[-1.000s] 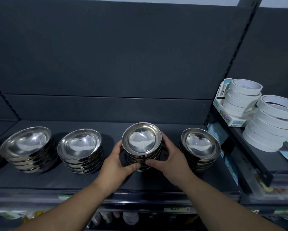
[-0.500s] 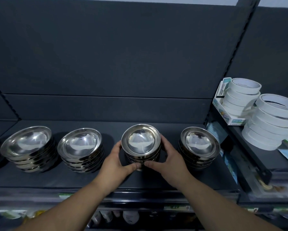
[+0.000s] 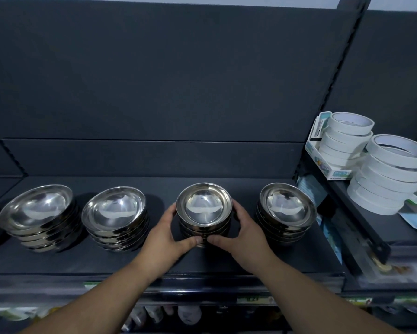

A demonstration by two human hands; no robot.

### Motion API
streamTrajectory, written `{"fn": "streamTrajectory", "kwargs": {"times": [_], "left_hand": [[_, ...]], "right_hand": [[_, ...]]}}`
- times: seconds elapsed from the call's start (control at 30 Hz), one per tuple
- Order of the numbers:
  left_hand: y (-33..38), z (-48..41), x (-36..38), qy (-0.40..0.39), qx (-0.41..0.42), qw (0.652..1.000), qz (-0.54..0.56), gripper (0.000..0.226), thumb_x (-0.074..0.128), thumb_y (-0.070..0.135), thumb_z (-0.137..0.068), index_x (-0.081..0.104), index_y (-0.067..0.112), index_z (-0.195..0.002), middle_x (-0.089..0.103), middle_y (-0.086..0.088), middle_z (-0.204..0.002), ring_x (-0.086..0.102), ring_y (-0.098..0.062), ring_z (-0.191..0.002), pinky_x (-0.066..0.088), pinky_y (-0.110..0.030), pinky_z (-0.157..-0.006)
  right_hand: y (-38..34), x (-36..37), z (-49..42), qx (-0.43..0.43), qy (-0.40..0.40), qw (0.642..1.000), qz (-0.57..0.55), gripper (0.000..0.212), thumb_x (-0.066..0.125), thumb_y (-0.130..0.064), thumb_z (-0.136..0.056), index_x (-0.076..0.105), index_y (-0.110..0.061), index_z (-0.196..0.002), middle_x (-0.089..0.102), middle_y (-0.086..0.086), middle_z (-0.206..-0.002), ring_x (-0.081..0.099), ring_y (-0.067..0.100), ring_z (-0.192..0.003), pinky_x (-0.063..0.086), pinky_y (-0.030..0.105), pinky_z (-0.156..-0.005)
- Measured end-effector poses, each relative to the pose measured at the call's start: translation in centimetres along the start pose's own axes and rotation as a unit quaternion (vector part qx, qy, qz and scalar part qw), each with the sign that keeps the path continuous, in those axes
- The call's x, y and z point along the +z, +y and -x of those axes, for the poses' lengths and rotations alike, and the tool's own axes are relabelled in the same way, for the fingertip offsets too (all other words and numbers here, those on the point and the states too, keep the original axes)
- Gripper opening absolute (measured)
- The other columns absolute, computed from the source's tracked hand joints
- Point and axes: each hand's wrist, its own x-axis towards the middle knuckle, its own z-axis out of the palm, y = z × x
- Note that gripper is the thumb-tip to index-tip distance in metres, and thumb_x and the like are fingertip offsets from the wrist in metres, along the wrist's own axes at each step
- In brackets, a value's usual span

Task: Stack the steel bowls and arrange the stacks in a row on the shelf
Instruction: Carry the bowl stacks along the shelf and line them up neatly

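1. The leftmost stack point(image 3: 37, 218): shiny steel bowls nested upright, lower left, on the dark shelf point(image 3: 226, 259).
2. The second stack point(image 3: 114, 218): alike, just right of it.
3. The third stack point(image 3: 204, 208): smaller bowls, lower centre.
4. The fourth stack point(image 3: 287, 210): right of centre, same row.

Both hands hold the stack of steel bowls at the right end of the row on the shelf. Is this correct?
Not quite. In the head view, the left hand and right hand hold the second stack from the right; the rightmost stack stands beside it, untouched. The rest is correct: the stacks stand in a row on the shelf.
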Motion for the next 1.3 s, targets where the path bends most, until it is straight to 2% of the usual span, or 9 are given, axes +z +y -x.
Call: {"fn": "streamTrajectory", "kwargs": {"times": [0.1, 0.2, 0.43, 0.6, 0.77, 0.93, 1.07, 1.17, 1.3], "left_hand": [[-0.2, -0.1, 0.0, -0.024, -0.014, 0.999, 0.031, 0.115, 0.087, 0.042, -0.058, 0.021, 0.031, -0.151, 0.049, 0.018, -0.139, 0.044, 0.002, -0.13, 0.032, -0.027, -0.114], [-0.3, -0.4, 0.1, -0.042, -0.023, 0.997, 0.066, 0.113, 0.088, 0.026, -0.061, 0.02, 0.03, -0.151, 0.053, 0.015, -0.139, 0.049, 0.001, -0.127, 0.037, -0.034, -0.113], [-1.0, -1.4, 0.0, -0.057, -0.024, 0.993, 0.1, 0.112, 0.086, 0.014, -0.06, 0.021, 0.026, -0.151, 0.055, 0.009, -0.138, 0.052, -0.005, -0.126, 0.038, -0.039, -0.112], [-1.1, -1.9, 0.0, -0.064, -0.023, 0.992, 0.106, 0.115, 0.088, 0.02, -0.058, 0.022, 0.027, -0.151, 0.055, 0.009, -0.138, 0.052, -0.006, -0.127, 0.038, -0.04, -0.112], [-0.8, -0.1, 0.2, -0.01, -0.056, 0.998, 0.012, 0.126, 0.089, 0.046, -0.05, 0.02, 0.022, -0.152, 0.045, 0.005, -0.146, 0.044, -0.007, -0.133, 0.034, -0.035, -0.114], [-0.6, 3.7, 2.1, 0.131, -0.048, 0.99, -0.027, 0.06, 0.089, 0.029, -0.061, 0.051, 0.022, -0.107, 0.056, -0.002, -0.104, 0.057, -0.016, -0.095, 0.046, -0.026, -0.084], [0.5, 5.8, 4.0, 0.096, 0.034, 0.994, -0.031, 0.026, 0.081, 0.021, -0.076, 0.055, 0.026, -0.076, 0.054, 0.003, -0.065, 0.052, -0.008, -0.059, 0.04, -0.013, -0.058], [2.9, 6.2, 6.4, 0.026, 0.102, 0.994, -0.042, 0.014, 0.067, 0.031, -0.08, 0.06, 0.036, -0.09, 0.063, 0.011, -0.082, 0.06, -0.001, -0.079, 0.043, -0.007, -0.069], [6.1, 3.4, 10.3, -0.023, 0.066, 0.997, 0.013, 0.034, 0.06, 0.031, -0.091, 0.053, 0.036, -0.124, 0.061, 0.006, -0.125, 0.056, 0.001, -0.113, 0.044, -0.023, -0.103]], "right_hand": [[-0.2, 0.2, 0.2, 0.007, -0.012, 1.0, -0.006, 0.116, 0.09, -0.043, -0.054, 0.028, -0.034, -0.151, 0.051, -0.019, -0.141, 0.047, -0.003, -0.13, 0.038, 0.027, -0.113], [0.1, 0.5, 0.0, 0.015, -0.013, 1.0, -0.006, 0.103, 0.089, -0.035, -0.055, 0.037, -0.039, -0.145, 0.061, -0.019, -0.129, 0.059, -0.001, -0.119, 0.047, 0.031, -0.106], [0.2, 0.6, -0.1, 0.015, 0.01, 1.0, 0.018, 0.092, 0.09, -0.013, -0.065, 0.04, -0.039, -0.138, 0.057, -0.031, -0.112, 0.053, -0.019, -0.106, 0.039, -0.002, -0.088], [0.2, 0.9, -0.5, 0.038, 0.016, 0.999, 0.022, 0.094, 0.089, -0.012, -0.064, 0.043, -0.029, -0.144, 0.063, -0.021, -0.118, 0.06, -0.001, -0.114, 0.046, 0.025, -0.106], [0.5, 0.8, 1.2, 0.072, 0.034, 0.996, 0.044, 0.106, 0.089, -0.031, -0.064, 0.03, -0.024, -0.152, 0.051, -0.008, -0.144, 0.046, 0.005, -0.132, 0.039, 0.032, -0.114], [0.4, 0.0, 4.2, 0.061, 0.108, 0.992, 0.016, 0.07, 0.082, -0.021, -0.078, 0.049, -0.022, -0.14, 0.058, -0.007, -0.134, 0.056, 0.004, -0.118, 0.048, 0.027, -0.102], [-1.9, -2.0, 4.9, -0.043, 0.15, 0.988, 0.013, 0.042, 0.077, -0.015, -0.082, 0.06, -0.038, -0.113, 0.067, -0.014, -0.11, 0.065, 0.002, -0.094, 0.055, 0.02, -0.084], [-3.4, -5.2, 4.7, -0.13, 0.208, 0.967, 0.07, 0.033, 0.076, -0.02, -0.083, 0.063, -0.03, -0.112, 0.065, -0.011, -0.107, 0.062, 0.006, -0.09, 0.049, 0.013, -0.081], [-2.9, -9.9, 3.5, -0.115, 0.272, 0.95, 0.104, 0.046, 0.071, -0.024, -0.086, 0.054, -0.018, -0.129, 0.051, -0.001, -0.135, 0.049, 0.016, -0.125, 0.038, 0.027, -0.108]]}}
